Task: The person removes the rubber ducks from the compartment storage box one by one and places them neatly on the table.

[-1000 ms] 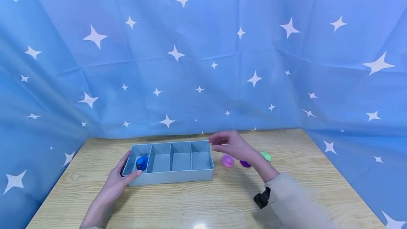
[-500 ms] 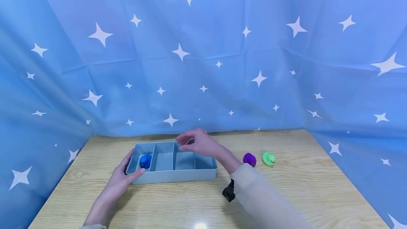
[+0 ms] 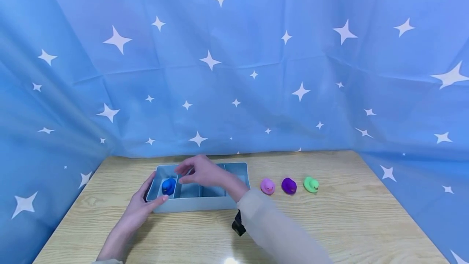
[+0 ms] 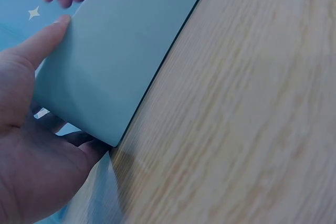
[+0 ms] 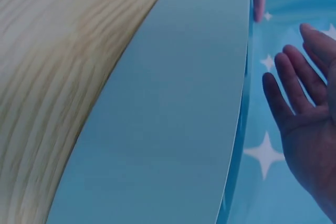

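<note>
Loosely, with fingers apart and nothing held, the right hand point(image 3: 203, 170) hovers over the grey-blue box point(image 3: 198, 205), while the left hand point(image 3: 141, 203) grips its left end, thumb at the front rim. Just beside the right fingertips, past a divider, a blue duck point(image 3: 168, 186) sits in the leftmost compartment. Rightward stand pink point(image 3: 268, 186), purple point(image 3: 289, 185) and green ducks point(image 3: 311, 184) (a neat row). The surface point(image 3: 348, 223) extends frontward; its back edge meets a starry curtain point(image 3: 234, 80).
</note>
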Motion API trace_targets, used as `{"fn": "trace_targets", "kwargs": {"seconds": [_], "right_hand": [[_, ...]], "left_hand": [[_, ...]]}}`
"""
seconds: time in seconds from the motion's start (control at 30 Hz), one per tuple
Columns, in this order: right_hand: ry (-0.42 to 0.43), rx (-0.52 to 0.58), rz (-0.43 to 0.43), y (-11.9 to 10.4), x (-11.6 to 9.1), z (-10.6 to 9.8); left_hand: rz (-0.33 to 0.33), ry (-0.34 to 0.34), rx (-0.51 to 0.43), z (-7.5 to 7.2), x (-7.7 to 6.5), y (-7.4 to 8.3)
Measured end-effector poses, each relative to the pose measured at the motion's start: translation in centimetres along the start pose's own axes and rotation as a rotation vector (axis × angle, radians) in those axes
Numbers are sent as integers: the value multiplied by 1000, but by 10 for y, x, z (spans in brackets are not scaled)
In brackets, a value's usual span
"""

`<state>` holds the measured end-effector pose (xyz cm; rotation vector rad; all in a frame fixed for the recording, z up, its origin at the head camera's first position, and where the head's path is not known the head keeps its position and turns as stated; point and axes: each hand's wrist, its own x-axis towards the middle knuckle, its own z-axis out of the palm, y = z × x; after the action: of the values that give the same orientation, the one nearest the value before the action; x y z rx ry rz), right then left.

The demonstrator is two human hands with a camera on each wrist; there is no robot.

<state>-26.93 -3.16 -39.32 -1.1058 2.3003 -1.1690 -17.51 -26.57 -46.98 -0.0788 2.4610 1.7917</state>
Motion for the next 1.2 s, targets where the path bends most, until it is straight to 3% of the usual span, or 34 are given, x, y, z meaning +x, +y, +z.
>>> {"fn": "trace_targets", "kwargs": {"seconds": [0.4, 0.87, 1.2], "right_hand": [[-32, -80, -41, -5, 27, 29], [-54, -119, 19, 7, 48, 40], [-86, -191, -8, 9, 58, 42]], "left_hand": [[16, 2, -7, 3, 1, -2], [5, 9, -15, 1, 0, -3], [7, 16, -15, -1, 0, -2]]}}
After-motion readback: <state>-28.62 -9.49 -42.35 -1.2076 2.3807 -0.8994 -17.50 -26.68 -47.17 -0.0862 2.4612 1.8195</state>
